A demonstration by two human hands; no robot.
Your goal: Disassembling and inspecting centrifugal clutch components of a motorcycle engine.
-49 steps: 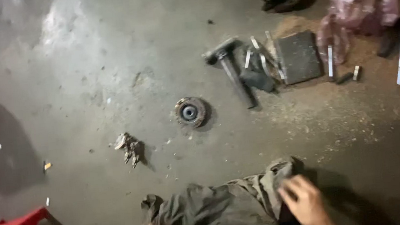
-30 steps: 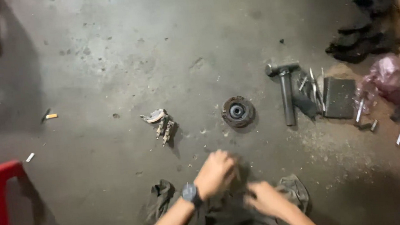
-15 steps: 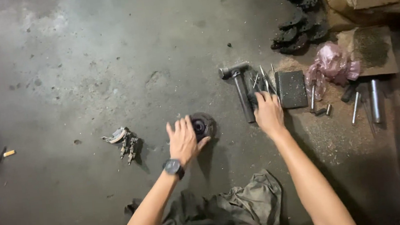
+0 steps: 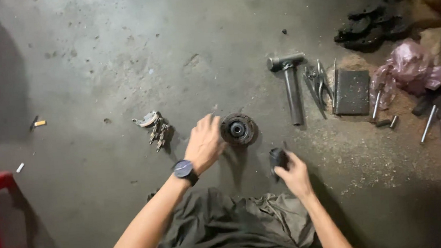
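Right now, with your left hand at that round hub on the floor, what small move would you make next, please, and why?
Probably steady the round hub with the left hand, whose fingers already touch its rim, then bring over the small dark part held in the right hand, which hovers just beside it.

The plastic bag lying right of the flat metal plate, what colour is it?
The crumpled plastic bag is pink, clearest in the head view.

One round hub, one hammer, one pink bag, two hands, one wristwatch.
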